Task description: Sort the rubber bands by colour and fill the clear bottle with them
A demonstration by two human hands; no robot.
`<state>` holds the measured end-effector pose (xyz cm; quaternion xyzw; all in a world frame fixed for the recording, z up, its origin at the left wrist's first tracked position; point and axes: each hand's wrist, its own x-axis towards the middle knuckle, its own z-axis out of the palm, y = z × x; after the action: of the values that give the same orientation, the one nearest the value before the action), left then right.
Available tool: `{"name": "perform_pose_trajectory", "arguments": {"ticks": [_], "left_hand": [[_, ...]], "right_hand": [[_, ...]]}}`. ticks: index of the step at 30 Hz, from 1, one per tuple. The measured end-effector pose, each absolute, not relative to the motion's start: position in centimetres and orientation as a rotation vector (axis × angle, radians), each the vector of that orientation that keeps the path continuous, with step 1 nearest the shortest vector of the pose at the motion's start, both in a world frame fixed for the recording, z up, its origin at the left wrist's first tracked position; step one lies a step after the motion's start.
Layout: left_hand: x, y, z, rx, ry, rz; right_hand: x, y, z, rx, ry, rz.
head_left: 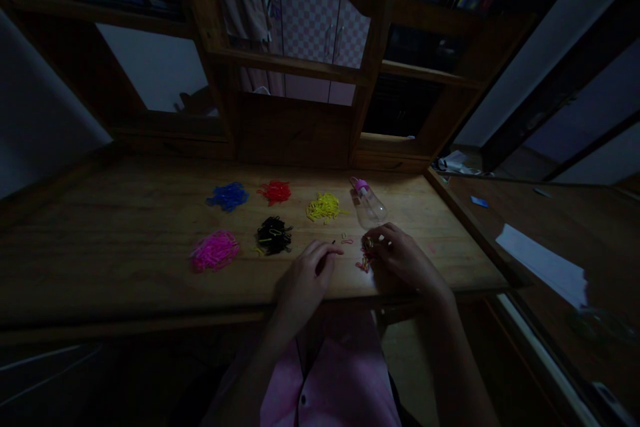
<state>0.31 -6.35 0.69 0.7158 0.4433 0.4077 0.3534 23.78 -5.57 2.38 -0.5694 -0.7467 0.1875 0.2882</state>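
Observation:
On a wooden desk (pixel 125 240) lie sorted heaps of small coloured loops: blue (pixel 228 195), red (pixel 274 191), yellow (pixel 324 207), black (pixel 273 235) and pink (pixel 215 251). My left hand (pixel 306 277) rests on the desk near the front edge, fingers loosely curled, a thin dark piece at its fingertips. My right hand (pixel 403 259) is closed in a pinch over a small mixed cluster of loops (pixel 364 259). A single loose loop (pixel 346 238) lies between my hands. A clear bottle with a pink cap (pixel 369 203) lies on its side just beyond my right hand.
A wooden hutch with shelves and an arched mirror (pixel 305 33) rises at the desk's back edge. To the right, a lower surface carries white paper (pixel 543 263) and a small blue item (pixel 479 201). The room is very dim.

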Motion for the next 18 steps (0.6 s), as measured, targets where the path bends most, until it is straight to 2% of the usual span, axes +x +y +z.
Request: {"name": "perform_pose_trajectory", "arguments": {"ticks": [18], "left_hand": [[0.2,-6.7,1.1,1.825,1.105,1.029]], "right_hand": [[24.3,-4.9,2.7,-1.865,-2.069,0.471]]}}
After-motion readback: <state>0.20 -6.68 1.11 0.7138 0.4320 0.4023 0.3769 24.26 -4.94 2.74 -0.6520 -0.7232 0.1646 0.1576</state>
